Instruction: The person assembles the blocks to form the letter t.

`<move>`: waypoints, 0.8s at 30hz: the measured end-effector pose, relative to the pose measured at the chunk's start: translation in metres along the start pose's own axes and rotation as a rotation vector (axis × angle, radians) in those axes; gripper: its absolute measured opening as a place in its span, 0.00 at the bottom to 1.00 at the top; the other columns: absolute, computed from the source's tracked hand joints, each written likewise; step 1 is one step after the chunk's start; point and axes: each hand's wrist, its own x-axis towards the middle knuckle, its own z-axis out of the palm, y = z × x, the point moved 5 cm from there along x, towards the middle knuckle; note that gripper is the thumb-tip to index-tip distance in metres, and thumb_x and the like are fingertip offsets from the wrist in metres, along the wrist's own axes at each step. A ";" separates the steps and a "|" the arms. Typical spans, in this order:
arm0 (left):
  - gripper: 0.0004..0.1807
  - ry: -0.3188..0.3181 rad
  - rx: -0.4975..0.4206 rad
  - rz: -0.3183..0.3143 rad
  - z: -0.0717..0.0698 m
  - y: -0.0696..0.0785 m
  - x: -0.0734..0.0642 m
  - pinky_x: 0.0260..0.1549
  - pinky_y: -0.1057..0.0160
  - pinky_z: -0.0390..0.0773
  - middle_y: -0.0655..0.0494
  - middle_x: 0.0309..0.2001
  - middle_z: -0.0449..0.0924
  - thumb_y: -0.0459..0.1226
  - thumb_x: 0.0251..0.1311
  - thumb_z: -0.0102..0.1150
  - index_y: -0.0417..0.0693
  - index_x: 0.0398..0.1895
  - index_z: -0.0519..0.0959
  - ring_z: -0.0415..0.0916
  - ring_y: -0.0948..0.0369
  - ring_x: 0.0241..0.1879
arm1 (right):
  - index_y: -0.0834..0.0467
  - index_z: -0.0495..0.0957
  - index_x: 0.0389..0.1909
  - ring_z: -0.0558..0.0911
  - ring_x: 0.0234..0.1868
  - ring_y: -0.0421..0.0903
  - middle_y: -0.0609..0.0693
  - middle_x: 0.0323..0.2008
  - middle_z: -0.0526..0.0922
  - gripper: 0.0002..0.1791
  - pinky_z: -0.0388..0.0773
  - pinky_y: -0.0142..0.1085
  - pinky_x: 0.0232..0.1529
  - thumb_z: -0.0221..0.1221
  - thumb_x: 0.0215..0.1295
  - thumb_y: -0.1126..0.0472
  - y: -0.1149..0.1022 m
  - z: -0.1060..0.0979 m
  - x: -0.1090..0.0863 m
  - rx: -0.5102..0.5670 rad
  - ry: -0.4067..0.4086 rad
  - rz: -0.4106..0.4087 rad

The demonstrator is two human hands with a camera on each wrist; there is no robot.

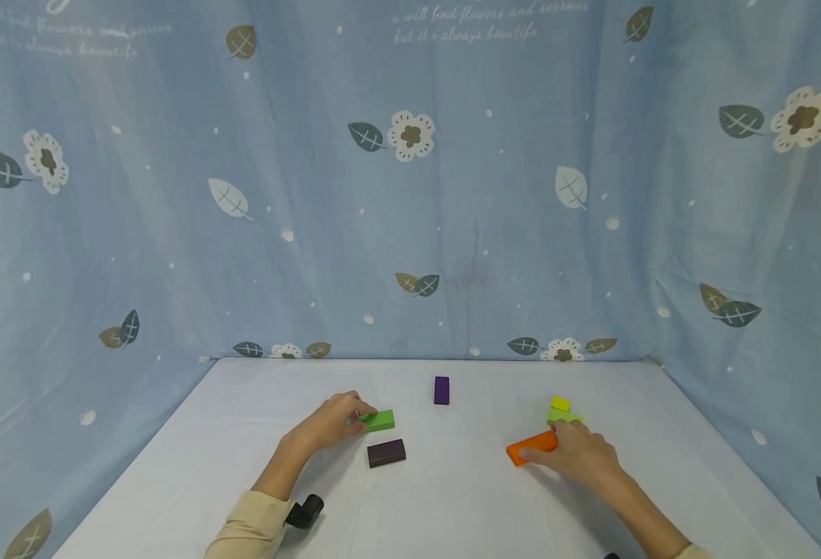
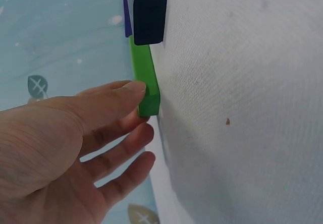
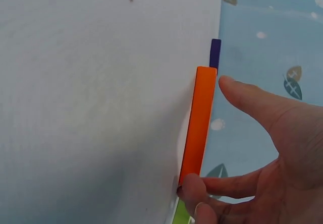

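Note:
In the head view my left hand [image 1: 336, 419] pinches the near-left end of a green block [image 1: 380, 421]. The left wrist view shows the thumb on that green block [image 2: 144, 65], the other fingers spread loosely below. My right hand [image 1: 585, 454] spans an orange block [image 1: 537, 444] lengthwise. Seen from the right wrist, fingertips curl at one end of the orange block [image 3: 198, 125], while the thumb tip lies right beside its other end. A dark brown block [image 1: 386, 453] lies just in front of the green one.
A purple block [image 1: 441, 390] stands farther back, near the middle of the white table [image 1: 452, 505]. Beyond the right hand are a light green block [image 1: 565, 417], partly hidden by fingers, and a small yellow block [image 1: 560, 404]. A blue patterned curtain [image 1: 480, 233] borders the table.

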 end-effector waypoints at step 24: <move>0.15 -0.015 0.010 -0.021 -0.002 -0.001 0.003 0.36 0.64 0.75 0.49 0.37 0.81 0.29 0.58 0.64 0.38 0.50 0.84 0.77 0.57 0.37 | 0.70 0.71 0.62 0.71 0.29 0.52 0.61 0.37 0.73 0.59 0.65 0.39 0.26 0.67 0.42 0.26 -0.010 0.003 -0.005 0.003 0.001 0.002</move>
